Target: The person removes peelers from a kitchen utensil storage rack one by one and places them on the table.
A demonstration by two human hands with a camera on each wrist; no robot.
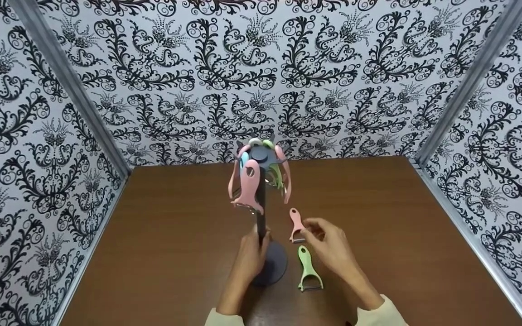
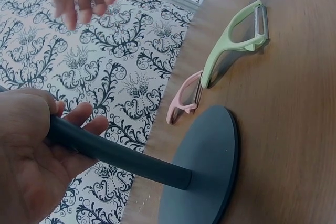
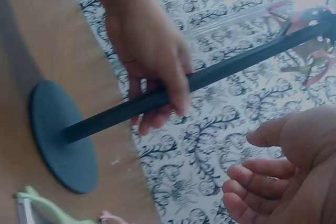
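Currently, dark post (image 3: pixel 231 72) is gripped by left hand (image 1: pixel 249 254), fingers wrapped round; right hand (image 1: pixel 332 246), fingers loosely curled, is held near pink peeler (image 1: pixel 296 219) and green peeler (image 1: pixel 306 262).

A dark grey pole stand (image 1: pixel 261 222) rises from its round base (image 1: pixel 277 268) on a brown wood-grain worktop (image 1: pixel 170 217), pastel Y-shaped peelers (image 1: pixel 248 188) hanging around its top. Right of the base lies a light-green Y-shaped peeler (image 1: pixel 306 264); behind it, nearer the worktop's back edge, a pink one (image 1: pixel 296 219).
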